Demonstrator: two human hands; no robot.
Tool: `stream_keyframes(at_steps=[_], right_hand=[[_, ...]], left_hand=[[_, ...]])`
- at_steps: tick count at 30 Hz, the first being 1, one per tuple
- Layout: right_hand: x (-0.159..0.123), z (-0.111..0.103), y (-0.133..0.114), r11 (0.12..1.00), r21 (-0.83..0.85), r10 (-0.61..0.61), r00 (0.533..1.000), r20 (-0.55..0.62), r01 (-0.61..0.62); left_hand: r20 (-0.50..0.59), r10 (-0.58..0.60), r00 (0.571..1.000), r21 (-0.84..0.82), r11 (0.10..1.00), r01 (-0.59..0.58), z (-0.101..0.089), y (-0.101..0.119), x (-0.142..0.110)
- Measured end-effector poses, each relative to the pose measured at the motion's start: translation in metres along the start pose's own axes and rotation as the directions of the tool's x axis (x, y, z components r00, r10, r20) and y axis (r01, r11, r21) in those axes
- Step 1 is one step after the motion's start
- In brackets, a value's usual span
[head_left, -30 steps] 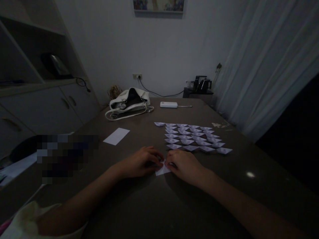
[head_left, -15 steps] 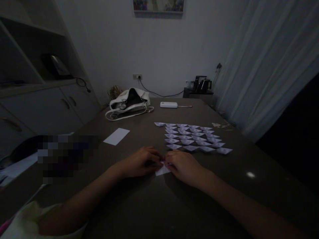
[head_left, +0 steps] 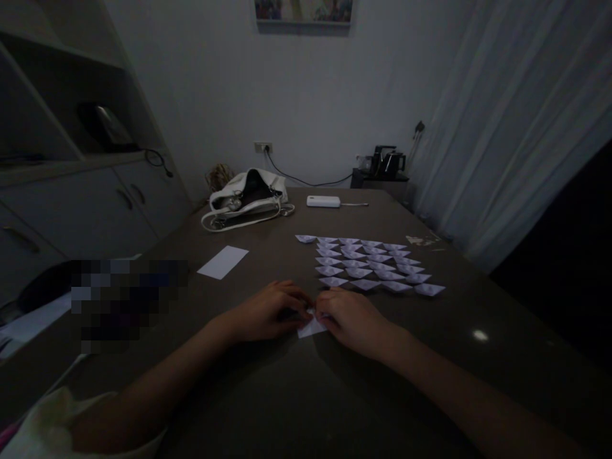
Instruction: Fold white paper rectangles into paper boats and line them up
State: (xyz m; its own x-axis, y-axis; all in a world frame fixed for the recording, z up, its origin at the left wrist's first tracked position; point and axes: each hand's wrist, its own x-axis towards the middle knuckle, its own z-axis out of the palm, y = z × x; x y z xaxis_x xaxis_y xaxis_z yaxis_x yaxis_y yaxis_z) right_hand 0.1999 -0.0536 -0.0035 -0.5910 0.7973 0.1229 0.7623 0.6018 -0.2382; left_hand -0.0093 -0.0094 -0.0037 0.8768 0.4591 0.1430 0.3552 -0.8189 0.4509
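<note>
My left hand [head_left: 270, 311] and my right hand [head_left: 351, 317] meet over a small white folded paper [head_left: 310, 328] lying on the dark table [head_left: 296, 395]. Both hands have their fingers curled and pinched on the paper's upper edge, so most of it is hidden and only a lower corner shows. Just beyond my right hand, several small folded paper boats [head_left: 370, 266] lie in rows on the table.
A white paper slip [head_left: 223, 262] lies to the left. A white handbag [head_left: 246, 197] and a white power bank [head_left: 324, 201] with a cable sit at the far edge. Cabinets stand on the left, a curtain on the right, a kettle [head_left: 388, 162] behind.
</note>
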Motion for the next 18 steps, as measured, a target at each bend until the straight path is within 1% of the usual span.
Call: stream_keyframes(at_steps=[5, 10, 18], right_hand=[[0.0000, -0.0011, -0.0020, 1.000, -0.015, 0.001, 1.000, 0.008, -0.001], [-0.0007, -0.0036, -0.0046, 0.998, -0.052, -0.024, 1.000, 0.017, 0.024], [-0.0022, -0.0037, -0.0061, 0.997, -0.070, -0.020, 0.999, 0.029, 0.022]], left_hand=[[0.013, -0.018, 1.000, 0.009, 1.000, 0.018, 0.0006, -0.0009, 0.0010], [0.013, -0.018, 1.000, 0.010, 1.000, 0.018, -0.0012, 0.0017, 0.0009], [0.037, -0.046, 0.998, 0.079, 0.996, 0.043, -0.0048, 0.0086, 0.0016]])
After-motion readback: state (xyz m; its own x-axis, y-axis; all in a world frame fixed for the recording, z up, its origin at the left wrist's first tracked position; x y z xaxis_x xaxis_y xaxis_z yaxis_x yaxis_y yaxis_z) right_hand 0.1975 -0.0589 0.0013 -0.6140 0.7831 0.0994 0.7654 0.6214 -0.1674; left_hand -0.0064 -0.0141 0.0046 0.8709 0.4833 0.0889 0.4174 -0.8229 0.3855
